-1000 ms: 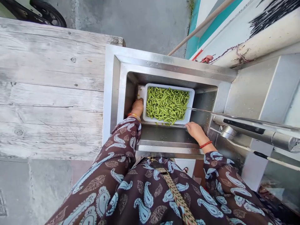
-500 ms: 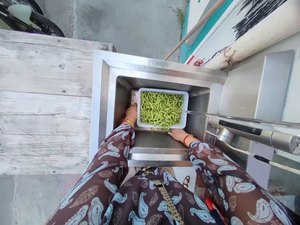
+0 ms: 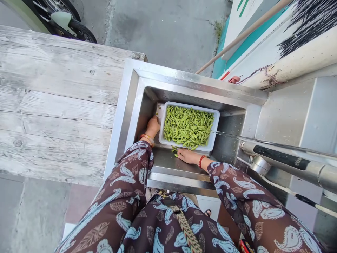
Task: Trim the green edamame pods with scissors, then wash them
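A white plastic tub [image 3: 216,125] full of green edamame pods [image 3: 186,126] sits in the steel sink [image 3: 231,128]. My left hand [image 3: 153,127] is at the tub's left side, curled against its wall, with the fingertips partly hidden. Just in front of the tub's near wall, my right hand [image 3: 186,155] has its fingers closed at a few loose pods [image 3: 174,149] outside the tub. A thin stream of water [image 3: 231,136] reaches the pods from the faucet [image 3: 281,158] on the right.
Left of the sink lies a weathered wooden tabletop [image 3: 58,105]. A wooden pole [image 3: 242,37] leans beyond the sink's far right corner, near a pale pipe [image 3: 297,63]. Part of a wheeled vehicle [image 3: 68,21] stands at the upper left.
My right hand has slid left along the tub's near side to the loose pods, its fingers now curled. My left hand stays at the tub's left side. The whole view has shifted and tilted.
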Available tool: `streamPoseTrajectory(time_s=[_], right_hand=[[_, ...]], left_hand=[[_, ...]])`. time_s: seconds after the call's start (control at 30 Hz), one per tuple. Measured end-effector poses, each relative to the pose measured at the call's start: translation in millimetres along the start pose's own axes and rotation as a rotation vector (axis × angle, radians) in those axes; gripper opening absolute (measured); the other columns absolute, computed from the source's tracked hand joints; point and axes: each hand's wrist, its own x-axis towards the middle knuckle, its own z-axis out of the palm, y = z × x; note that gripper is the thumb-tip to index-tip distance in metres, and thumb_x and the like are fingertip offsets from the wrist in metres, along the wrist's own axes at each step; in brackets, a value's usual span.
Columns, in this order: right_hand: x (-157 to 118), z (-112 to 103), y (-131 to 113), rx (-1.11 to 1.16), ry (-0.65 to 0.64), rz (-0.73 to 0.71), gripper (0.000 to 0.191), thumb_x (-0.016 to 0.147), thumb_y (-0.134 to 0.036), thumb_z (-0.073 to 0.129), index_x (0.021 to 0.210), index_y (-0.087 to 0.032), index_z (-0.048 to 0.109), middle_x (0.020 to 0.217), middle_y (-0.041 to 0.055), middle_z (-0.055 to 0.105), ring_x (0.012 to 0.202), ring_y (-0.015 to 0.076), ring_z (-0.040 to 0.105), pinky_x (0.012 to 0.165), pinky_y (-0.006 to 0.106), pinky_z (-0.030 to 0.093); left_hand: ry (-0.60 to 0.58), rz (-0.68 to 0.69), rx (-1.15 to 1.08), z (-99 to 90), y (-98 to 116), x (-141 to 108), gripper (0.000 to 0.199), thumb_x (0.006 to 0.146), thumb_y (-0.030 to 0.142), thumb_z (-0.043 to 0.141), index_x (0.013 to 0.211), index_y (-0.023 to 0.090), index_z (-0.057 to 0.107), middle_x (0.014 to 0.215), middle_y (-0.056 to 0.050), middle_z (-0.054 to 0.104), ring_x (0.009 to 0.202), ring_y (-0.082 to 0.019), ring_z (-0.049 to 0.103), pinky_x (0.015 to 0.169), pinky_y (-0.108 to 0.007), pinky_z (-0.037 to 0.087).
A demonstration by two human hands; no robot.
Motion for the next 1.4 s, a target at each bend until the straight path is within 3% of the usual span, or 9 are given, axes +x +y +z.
streamPoseTrajectory(time_s=[0.17,0.3,0.4,0.57,0.67,0.83,1.07,1.23,1.4], right_hand=[[-32,-42,-27,0.035,0.156,-0.108,0.011,0.097,-0.027,0.051,0.098,-0.02,0.06,0.094,0.004,0.066,0.086,0.0167,0.06,0.082,0.027,0.045],[-51,-85,-30,0.08,0.574,-0.103,0.026,0.1,-0.033,0.041,0.112,-0.02,0.06,0.108,0.0097,0.065,0.102,0.0211,0.06,0.095,0.036,0.046],[-57,-104,-3,0.059,0.711,-0.122,0.038,0.098,-0.04,0.042,0.126,-0.023,0.061,0.131,0.0115,0.059,0.126,0.0244,0.053,0.111,0.041,0.04],[-38,-122,53,0.148,0.842,0.239,0.055,0.096,-0.046,0.04,0.143,-0.02,0.05,0.151,0.0137,0.045,0.142,0.0268,0.04,0.117,0.046,0.034],[-5,-128,57,0.153,0.911,0.383,0.059,0.095,-0.053,0.041,0.143,-0.02,0.049,0.155,0.0161,0.037,0.145,0.0321,0.032,0.118,0.055,0.029],[18,-113,25,0.035,0.904,0.292,0.053,0.092,-0.054,0.049,0.135,-0.023,0.057,0.15,0.0132,0.044,0.141,0.0324,0.036,0.117,0.059,0.027],[-42,-95,31,0.143,0.825,-0.006,0.047,0.096,-0.046,0.043,0.132,-0.021,0.061,0.149,0.0113,0.05,0.139,0.0258,0.045,0.118,0.044,0.035],[-12,-127,65,0.256,0.95,0.361,0.06,0.096,-0.05,0.037,0.142,-0.014,0.048,0.151,0.0178,0.045,0.143,0.0292,0.039,0.119,0.051,0.031],[28,-127,54,0.206,0.905,0.363,0.064,0.09,-0.057,0.05,0.142,-0.019,0.049,0.152,0.0169,0.041,0.143,0.033,0.035,0.118,0.054,0.031]], left_hand=[[0.162,0.082,-0.069,-14.0,21,-33,0.039,0.094,0.013,0.036,0.128,0.014,0.055,0.126,-0.015,0.065,0.117,-0.026,0.062,0.102,-0.04,0.048],[0.073,0.503,-0.165,-5.2,45,-72,0.044,0.092,0.016,0.042,0.134,0.015,0.054,0.138,-0.013,0.06,0.128,-0.023,0.056,0.112,-0.038,0.042],[0.029,0.694,-0.179,4.5,54,-82,0.054,0.09,0.017,0.047,0.144,0.016,0.047,0.155,-0.012,0.044,0.144,-0.021,0.039,0.121,-0.038,0.03],[0.039,0.293,-0.145,11.0,71,-57,0.076,0.09,0.043,0.055,0.156,0.014,0.03,0.162,-0.02,0.027,0.149,-0.033,0.028,0.119,-0.049,0.029],[0.063,0.11,-0.053,14.0,94,-45,0.088,0.082,0.063,0.06,0.156,0.025,0.031,0.159,-0.021,0.03,0.141,-0.044,0.034,0.11,-0.058,0.033],[0.088,0.286,0.047,21.4,113,-61,0.074,0.08,0.055,0.065,0.147,0.031,0.047,0.149,-0.02,0.04,0.131,-0.044,0.042,0.102,-0.054,0.041],[0.051,0.606,0.006,15.4,76,-85,0.056,0.085,0.035,0.062,0.141,0.029,0.055,0.155,-0.01,0.04,0.142,-0.033,0.036,0.116,-0.048,0.031],[0.049,0.242,-0.133,17.0,81,-45,0.083,0.087,0.05,0.059,0.156,0.014,0.029,0.16,-0.021,0.03,0.148,-0.034,0.03,0.118,-0.044,0.028],[0.045,0.106,-0.052,29.0,99,-27,0.101,0.076,0.065,0.066,0.158,0.022,0.025,0.155,-0.023,0.037,0.139,-0.046,0.039,0.111,-0.055,0.033]])
